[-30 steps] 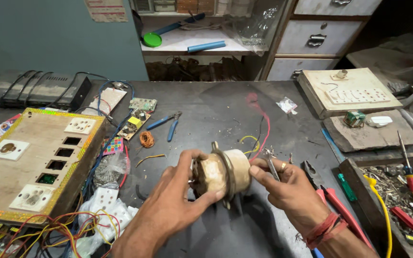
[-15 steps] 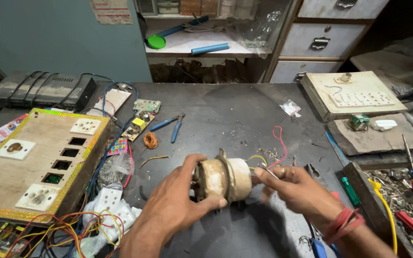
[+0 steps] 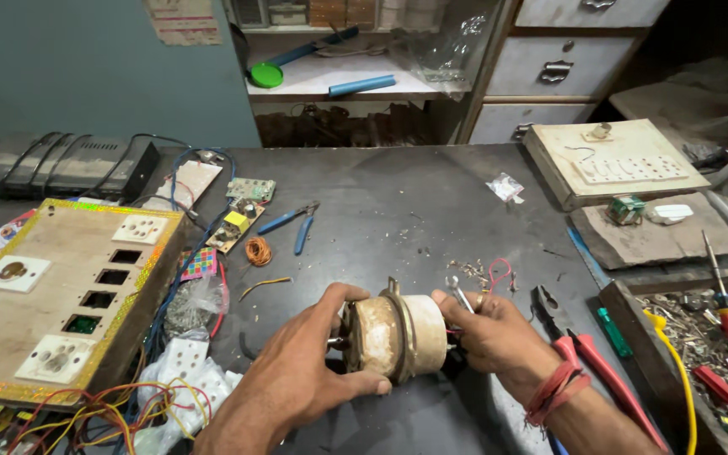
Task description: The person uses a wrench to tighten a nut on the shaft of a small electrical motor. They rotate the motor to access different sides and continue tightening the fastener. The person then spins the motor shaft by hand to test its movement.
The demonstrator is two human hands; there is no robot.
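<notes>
Here both hands grip a small round motor (image 3: 398,335), held just above the dark surface (image 3: 398,211); left hand (image 3: 301,371) wraps its rusty end, right hand (image 3: 490,333) clasps the pale end, also pinching a thin metal tool (image 3: 458,292). Red-handled pliers (image 3: 587,358) just right of the wrist, blue pliers (image 3: 297,226) farther back, switch board (image 3: 52,295) far left
</notes>
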